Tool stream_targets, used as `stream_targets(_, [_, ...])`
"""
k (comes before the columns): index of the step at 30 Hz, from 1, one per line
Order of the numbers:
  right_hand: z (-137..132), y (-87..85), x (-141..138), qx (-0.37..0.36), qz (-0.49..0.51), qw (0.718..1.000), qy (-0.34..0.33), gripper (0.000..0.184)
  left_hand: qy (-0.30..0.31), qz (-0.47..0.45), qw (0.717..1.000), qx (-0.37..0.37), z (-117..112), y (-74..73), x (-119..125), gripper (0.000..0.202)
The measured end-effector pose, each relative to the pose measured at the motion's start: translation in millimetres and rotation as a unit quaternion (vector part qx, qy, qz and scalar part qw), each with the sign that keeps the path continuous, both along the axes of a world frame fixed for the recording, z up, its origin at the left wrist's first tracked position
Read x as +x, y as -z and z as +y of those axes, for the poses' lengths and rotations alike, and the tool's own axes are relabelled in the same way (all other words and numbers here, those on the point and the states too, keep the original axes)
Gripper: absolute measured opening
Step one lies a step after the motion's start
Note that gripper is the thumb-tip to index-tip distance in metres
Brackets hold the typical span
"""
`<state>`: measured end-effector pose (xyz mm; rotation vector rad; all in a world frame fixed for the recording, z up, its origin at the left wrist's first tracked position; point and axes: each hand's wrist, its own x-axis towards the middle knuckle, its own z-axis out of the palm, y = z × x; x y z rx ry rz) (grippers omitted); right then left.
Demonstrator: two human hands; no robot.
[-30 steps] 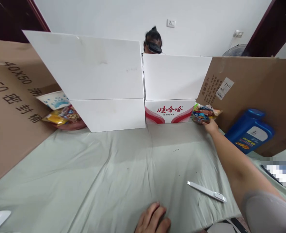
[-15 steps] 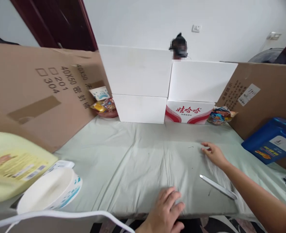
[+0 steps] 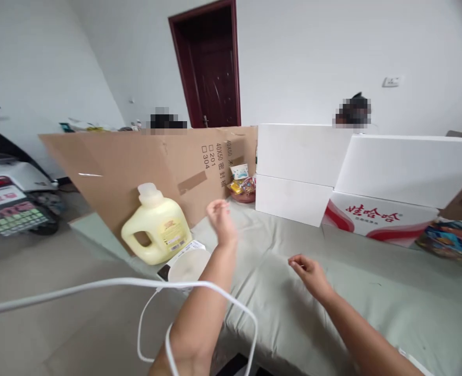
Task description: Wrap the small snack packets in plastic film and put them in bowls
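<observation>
My left hand (image 3: pixel 220 218) is raised over the left part of the cloth-covered table, with its fingers bent and smeared by motion. Just beyond it stands a bowl of wrapped snacks (image 3: pixel 243 196), with a white-and-blue paper cup (image 3: pixel 239 171) on top. Over the middle of the table hovers my right hand (image 3: pixel 311 274), its fingers loosely bent and slightly apart, with nothing visible in it. Beside my left forearm is a white paper bowl (image 3: pixel 187 265), partly hidden by the arm. A pale yellow jug (image 3: pixel 156 227) leans near it.
White boxes (image 3: pixel 293 201) form a wall along the back, beside a cardboard panel (image 3: pixel 137 162). Another bag of snacks (image 3: pixel 452 237) lies at the right. A white cable (image 3: pixel 109 282) loops across my left forearm. Two people's heads show behind the panels; a scooter (image 3: pixel 15 193) stands at left.
The view has swung left. My left hand has risen from the table's front edge and reached forward toward the snack bowl. My right hand has moved left over the table.
</observation>
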<state>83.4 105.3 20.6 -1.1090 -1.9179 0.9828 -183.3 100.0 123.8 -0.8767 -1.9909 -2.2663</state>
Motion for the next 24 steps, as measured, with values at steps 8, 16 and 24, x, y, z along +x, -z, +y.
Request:
stream_targets(8, [-8,45.4,-45,0.014,0.027,0.997,-0.069,0.021,0.091,0.131,0.953,-0.257,136,23.7,-44,0.024])
stream_targets(16, [-4,42.6,-44,-0.021,0.016,0.996,-0.084,0.012,0.143,0.268,0.869,-0.391,192,43.6,-83,0.042])
stream_targets(24, [-29,5.2,-50,-0.133,0.268,0.953,-0.042,0.062,0.126,0.287,0.83,-0.461,203,71.5,-73,0.06])
